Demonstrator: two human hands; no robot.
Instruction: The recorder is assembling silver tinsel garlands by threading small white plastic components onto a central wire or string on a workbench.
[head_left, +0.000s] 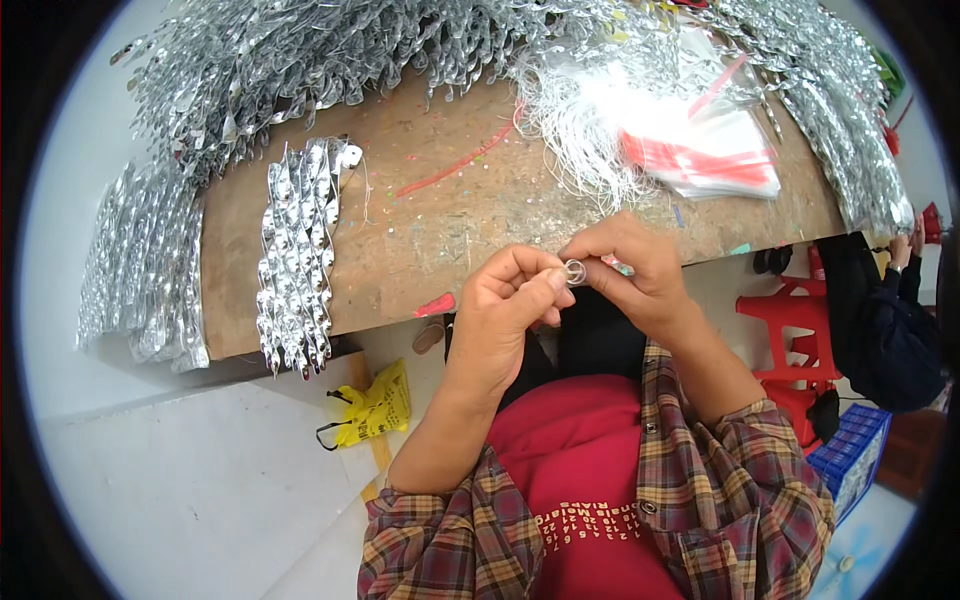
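Over the near edge of the wooden table [410,250], my two hands meet in front of my body. My left hand [510,305] pinches a small shiny ring-shaped piece [574,272] between thumb and fingertips. From the other side, my right hand [637,270] grips the same piece with thumb and forefinger. It looks like clear or metallic loops; its exact kind is too small to make out. To the left, a short bundle of silver twisted foil strips [298,250] lies across the table, its ends hanging over the near edge.
Silver foil strips [290,60] heap along the far side, with more hanging at the left end and the right [840,110]. White strings [590,140] lie beside clear plastic bags with red bands [705,160]. Red stools [790,325], a blue crate [850,455] and another person [890,330] are at right.
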